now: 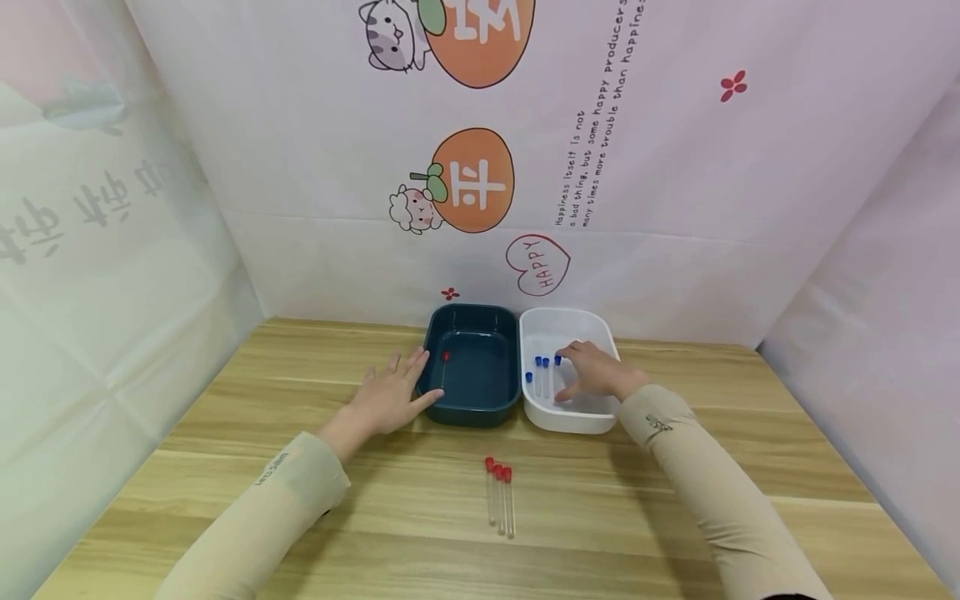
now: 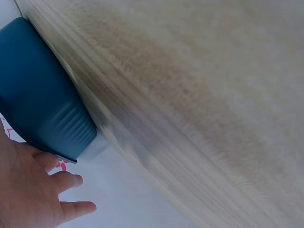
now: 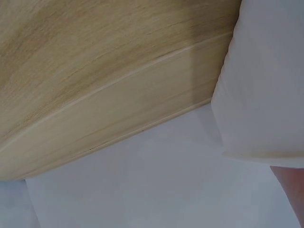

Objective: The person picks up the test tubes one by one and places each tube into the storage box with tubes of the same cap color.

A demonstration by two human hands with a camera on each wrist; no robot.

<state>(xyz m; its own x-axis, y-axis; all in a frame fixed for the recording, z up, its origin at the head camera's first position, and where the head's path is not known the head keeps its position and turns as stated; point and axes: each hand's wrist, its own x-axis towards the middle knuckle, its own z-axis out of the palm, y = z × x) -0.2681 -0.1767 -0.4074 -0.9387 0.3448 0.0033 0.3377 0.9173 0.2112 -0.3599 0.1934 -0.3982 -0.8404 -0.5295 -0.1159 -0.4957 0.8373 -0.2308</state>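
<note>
A dark teal bin (image 1: 472,412) stands on the table with one red-capped tube (image 1: 446,357) lying inside. My left hand (image 1: 390,392) rests at its left rim with fingers spread; the left wrist view shows those fingers (image 2: 61,180) beside the bin. The white bin (image 1: 570,422) stands right next to it and holds several clear tubes with blue caps (image 1: 545,362). Into it reaches my right hand (image 1: 596,371), fingertips right at one blue cap (image 1: 557,360), thumb apart from them. Only an edge of that hand shows in the right wrist view.
Three red-capped tubes (image 1: 500,496) lie close together on the wooden table (image 1: 405,517) in front of the bins. A printed white cloth (image 1: 337,167) hangs behind the bins, and more white cloth closes off both sides.
</note>
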